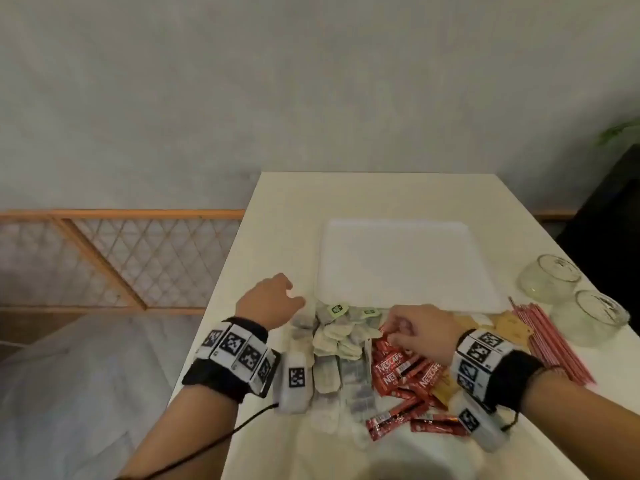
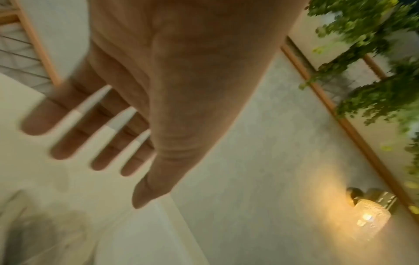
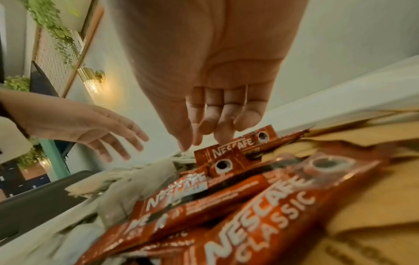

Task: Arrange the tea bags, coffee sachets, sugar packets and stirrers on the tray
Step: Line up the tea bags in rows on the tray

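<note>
A white tray (image 1: 405,265) lies in the middle of the table with nothing on it. Along its near edge sit a heap of tea bags (image 1: 336,336), red coffee sachets (image 1: 401,370), brown sugar packets (image 1: 510,327) and red stirrers (image 1: 554,344). My right hand (image 1: 394,332) hangs over the sachets. Its curled fingertips (image 3: 223,138) rest on the raised upper end of one coffee sachet (image 3: 235,148), with the thumb close beside. My left hand (image 1: 291,292) hovers left of the tray with straight, spread fingers (image 2: 68,148), holding nothing.
Two glass jars (image 1: 550,278) (image 1: 595,315) stand at the table's right edge beyond the stirrers. The table's left edge runs just outside my left hand, with a wooden lattice rail (image 1: 138,258) below it. A lit wall lamp (image 2: 367,217) shows in the left wrist view.
</note>
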